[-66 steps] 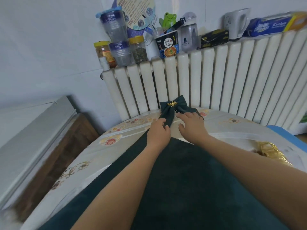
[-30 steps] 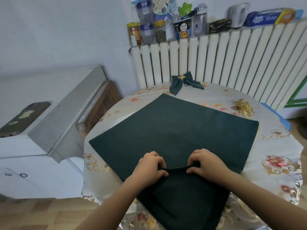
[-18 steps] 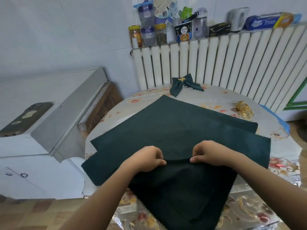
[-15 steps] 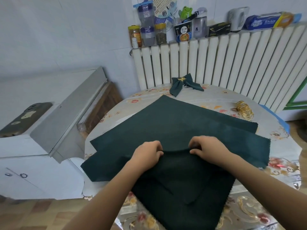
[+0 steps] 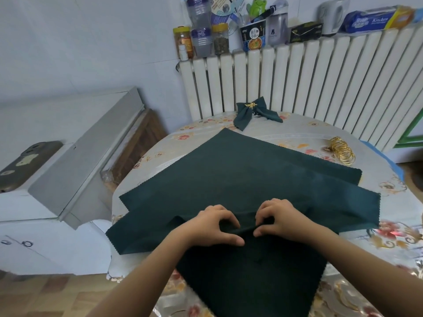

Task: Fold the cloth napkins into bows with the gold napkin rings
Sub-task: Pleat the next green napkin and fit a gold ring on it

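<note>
white radiator (image 5: 297, 83), jars (image 5: 201, 40) on top, floral tablecloth (image 5: 400, 213)

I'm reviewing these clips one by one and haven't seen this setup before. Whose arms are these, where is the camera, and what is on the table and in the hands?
There is no machine here: a person works with bare hands, and a wide-angle camera on their head looks forward and down, so both arms come in from the bottom edge. The left hand and right hand each pinch a raised fold in the top green napkin, which lies on another napkin offset beneath it. Both lie on a round table with a flowered cover. At the far edge lies a finished bow held by a gold ring. To the right lies a pile of spare rings. Behind is a white radiator with jars and boxes on top.
</note>
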